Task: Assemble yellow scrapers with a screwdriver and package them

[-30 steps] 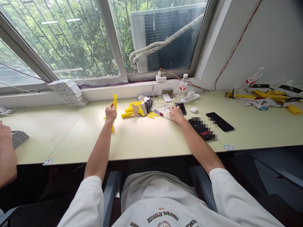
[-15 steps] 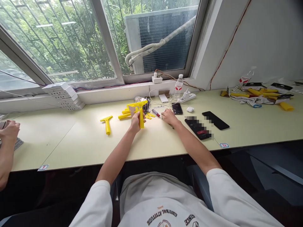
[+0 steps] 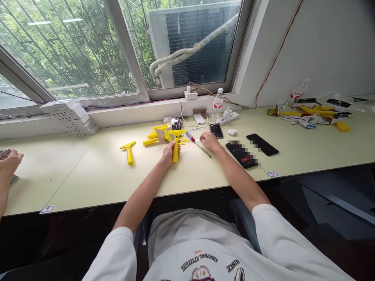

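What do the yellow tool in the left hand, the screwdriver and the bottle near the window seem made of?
Yellow tool: probably plastic, smooth and evenly coloured.
Screwdriver: the shaft looks like metal, thin and grey; the handle, red and partly clear-looking, may be plastic.
Bottle: likely clear plastic, since the background shows through it.

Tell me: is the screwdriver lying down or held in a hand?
Lying down: the screwdriver rests on the table; the right hand is beside it, not around it.
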Demonstrator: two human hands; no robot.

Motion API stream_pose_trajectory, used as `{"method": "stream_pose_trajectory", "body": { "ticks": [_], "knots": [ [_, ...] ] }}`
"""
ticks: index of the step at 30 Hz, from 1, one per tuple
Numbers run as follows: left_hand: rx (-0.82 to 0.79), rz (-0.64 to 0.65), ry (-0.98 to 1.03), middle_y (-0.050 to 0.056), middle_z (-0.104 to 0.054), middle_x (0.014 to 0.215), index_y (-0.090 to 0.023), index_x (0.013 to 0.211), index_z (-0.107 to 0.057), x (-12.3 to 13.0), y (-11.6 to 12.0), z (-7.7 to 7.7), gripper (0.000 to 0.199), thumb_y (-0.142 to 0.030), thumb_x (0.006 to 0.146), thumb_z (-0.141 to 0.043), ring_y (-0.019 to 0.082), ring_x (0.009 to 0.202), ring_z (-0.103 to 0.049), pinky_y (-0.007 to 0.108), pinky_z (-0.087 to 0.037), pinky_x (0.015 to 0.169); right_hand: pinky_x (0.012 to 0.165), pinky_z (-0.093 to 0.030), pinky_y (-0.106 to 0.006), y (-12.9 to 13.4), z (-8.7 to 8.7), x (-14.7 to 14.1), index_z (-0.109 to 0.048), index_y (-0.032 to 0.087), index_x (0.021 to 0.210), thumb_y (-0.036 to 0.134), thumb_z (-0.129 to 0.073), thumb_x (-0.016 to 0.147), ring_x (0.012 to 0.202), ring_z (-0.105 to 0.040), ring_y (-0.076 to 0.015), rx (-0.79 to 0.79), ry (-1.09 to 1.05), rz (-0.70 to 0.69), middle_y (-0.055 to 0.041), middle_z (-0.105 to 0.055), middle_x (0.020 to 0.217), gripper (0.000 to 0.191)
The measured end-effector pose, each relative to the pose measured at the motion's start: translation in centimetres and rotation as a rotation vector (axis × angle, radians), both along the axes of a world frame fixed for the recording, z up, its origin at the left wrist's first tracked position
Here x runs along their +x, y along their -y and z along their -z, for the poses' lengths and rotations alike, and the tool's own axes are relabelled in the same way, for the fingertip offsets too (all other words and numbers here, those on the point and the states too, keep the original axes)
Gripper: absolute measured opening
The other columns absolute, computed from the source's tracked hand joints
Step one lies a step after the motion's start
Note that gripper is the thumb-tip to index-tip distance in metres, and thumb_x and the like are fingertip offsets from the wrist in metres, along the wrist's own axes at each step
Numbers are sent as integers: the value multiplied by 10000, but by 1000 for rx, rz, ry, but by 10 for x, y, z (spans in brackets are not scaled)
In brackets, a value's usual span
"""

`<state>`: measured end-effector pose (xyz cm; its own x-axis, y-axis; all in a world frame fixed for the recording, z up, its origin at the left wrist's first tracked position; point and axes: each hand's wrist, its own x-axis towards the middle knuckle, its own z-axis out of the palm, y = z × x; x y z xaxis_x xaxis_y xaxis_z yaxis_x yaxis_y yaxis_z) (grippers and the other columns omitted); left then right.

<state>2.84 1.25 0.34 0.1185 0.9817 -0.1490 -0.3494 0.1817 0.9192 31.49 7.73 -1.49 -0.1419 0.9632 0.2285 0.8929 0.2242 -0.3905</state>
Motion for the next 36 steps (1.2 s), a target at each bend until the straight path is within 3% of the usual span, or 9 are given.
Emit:
{"method": "stream_pose_trajectory", "body": {
  "ticks": [10,20,25,28,30,33,36],
  "knots": [
    [-33,1,25,51,-677,839,-138,1131,-748,3,9,-11,320,-440,1039,-694,127,625,-603,251,-528,578,1164,-466,-431,0,3,-1,-764,184,1370,216,-508,1095,1398,-583,-327,14,56,42,-165,-729,1464,377],
    [-5,35,12,49,-670,837,-130,1111,-763,2,11,-10,322,-433,1008,-731,121,621,-597,249,-527,569,1180,-417,-545,1,3,3,-724,180,1254,223,-481,1078,1362,-526,-384,-84,112,60,-215,-694,1420,303],
    [14,42,-7,50,-674,838,-140,1090,-751,1,9,-7,324,-444,978,-752,125,626,-605,252,-524,570,1163,-430,-533,5,2,4,-719,179,1196,206,-546,1028,1334,-546,-392,-96,58,112,-235,-694,1400,242],
    [41,64,-23,44,-688,839,-158,1149,-724,1,10,-6,339,-421,942,-779,131,626,-611,250,-510,567,1114,-460,-525,6,0,6,-736,170,1155,156,-554,1001,1231,-631,-385,-71,2,131,-233,-754,1263,239],
    [58,77,-45,36,-699,837,-176,1177,-698,1,12,-7,354,-387,910,-797,134,623,-617,250,-505,571,1080,-476,-506,5,-3,7,-743,165,1190,136,-551,992,1163,-674,-372,-27,-48,147,-222,-779,1197,277],
    [87,114,-86,37,-720,878,-185,1100,-668,0,16,-10,328,-345,856,-817,130,624,-645,257,-511,592,1059,-486,-457,4,-9,5,-740,162,1265,156,-513,1012,1200,-680,-352,88,-139,153,-219,-769,1300,339],
    [126,191,-99,53,-745,967,-181,1051,-648,-1,19,-13,372,-360,806,-863,136,643,-693,269,-524,619,986,-505,-388,4,-14,-3,-768,179,1150,191,-488,1008,1120,-694,-298,173,-228,96,-166,-793,1241,314]
  ]
}}
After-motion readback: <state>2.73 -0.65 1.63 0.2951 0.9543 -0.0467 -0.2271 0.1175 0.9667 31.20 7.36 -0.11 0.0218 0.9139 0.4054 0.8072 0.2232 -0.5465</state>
